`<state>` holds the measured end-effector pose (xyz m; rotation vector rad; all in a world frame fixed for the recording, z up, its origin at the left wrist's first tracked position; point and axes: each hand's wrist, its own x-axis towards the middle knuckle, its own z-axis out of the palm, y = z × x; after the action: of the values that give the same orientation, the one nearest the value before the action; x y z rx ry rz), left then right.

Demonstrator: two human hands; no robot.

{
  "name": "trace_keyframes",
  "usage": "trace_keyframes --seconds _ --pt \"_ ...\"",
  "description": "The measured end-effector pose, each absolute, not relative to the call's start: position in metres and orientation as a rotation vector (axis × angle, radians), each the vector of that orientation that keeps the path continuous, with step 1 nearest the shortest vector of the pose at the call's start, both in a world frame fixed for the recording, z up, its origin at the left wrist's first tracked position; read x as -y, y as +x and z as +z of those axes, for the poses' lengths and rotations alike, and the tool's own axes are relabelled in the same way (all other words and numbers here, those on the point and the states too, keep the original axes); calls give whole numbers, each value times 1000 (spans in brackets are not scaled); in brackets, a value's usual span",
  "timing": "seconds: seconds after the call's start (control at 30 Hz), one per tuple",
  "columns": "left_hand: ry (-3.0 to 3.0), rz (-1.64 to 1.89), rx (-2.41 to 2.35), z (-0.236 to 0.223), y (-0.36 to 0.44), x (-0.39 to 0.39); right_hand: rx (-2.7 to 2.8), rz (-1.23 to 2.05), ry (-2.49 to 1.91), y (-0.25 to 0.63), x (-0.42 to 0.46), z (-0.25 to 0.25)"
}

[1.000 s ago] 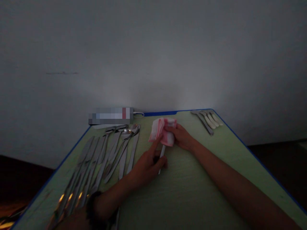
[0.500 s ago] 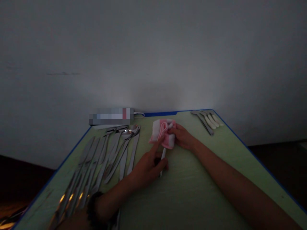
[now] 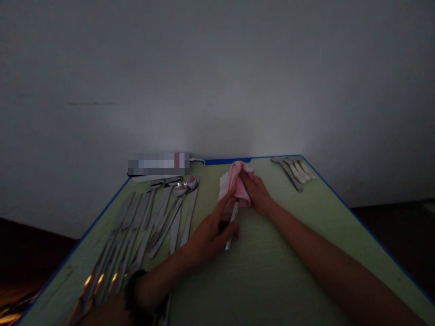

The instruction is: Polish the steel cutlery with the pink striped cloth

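Utensil [image 3: 235, 211] and cloth [image 3: 224, 183] in hand.
Left hand [image 3: 213, 232] grips the utensil's near part; right hand [image 3: 257, 192] clasps the cloth over its far part.

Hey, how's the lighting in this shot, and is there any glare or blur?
Head view: dim overall, the wall dull grey; head view: orange glare on cutlery handles at lower left, a white glint on one spoon; head view: the pink-and-white cloth looks slightly soft, and a pixelated patch masks something at the table's far left.
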<state>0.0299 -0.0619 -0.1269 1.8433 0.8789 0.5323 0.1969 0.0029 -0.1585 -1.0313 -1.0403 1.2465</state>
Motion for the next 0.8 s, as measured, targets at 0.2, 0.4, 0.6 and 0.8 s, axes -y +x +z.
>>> trace_keyframes --seconds 0.2,0.4,0.6,0.8 --pt "1780 586 -869 -125 29 59 880 1170 -1008 197 -7 -161" --pt "1964 495 -893 -126 29 64 789 1150 -926 196 -8 -159" --pt "2105 436 -917 -132 29 64 894 1036 -1049 192 0 -157" --pt "2102 424 -883 -127 27 66 943 990 -1133 185 10 -156"
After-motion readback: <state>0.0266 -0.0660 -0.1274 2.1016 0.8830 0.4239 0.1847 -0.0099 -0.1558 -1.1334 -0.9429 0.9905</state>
